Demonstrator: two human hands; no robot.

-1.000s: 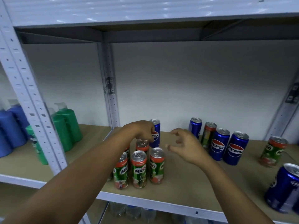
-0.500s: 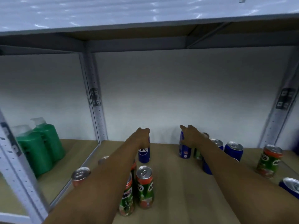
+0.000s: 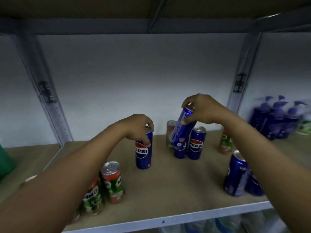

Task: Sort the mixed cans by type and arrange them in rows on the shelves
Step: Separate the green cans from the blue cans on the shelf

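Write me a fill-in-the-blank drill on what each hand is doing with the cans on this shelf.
1. The left hand grips the top of a blue can that stands ____ on the shelf.
2. The right hand holds a second blue can that is lifted and ____.
3. The brand name on the can under the left hand reads ____.
4. The green cans near the left forearm have tops rimmed in ____.

Missing words: upright; tilted; Pepsi; red

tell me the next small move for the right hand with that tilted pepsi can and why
Probably carry the tilted Pepsi can, gripped near its top by the right hand, leftward and stand it beside the upright Pepsi can the left hand holds by the rim. That would start a Pepsi row, apart from the Milo cans at the front left.
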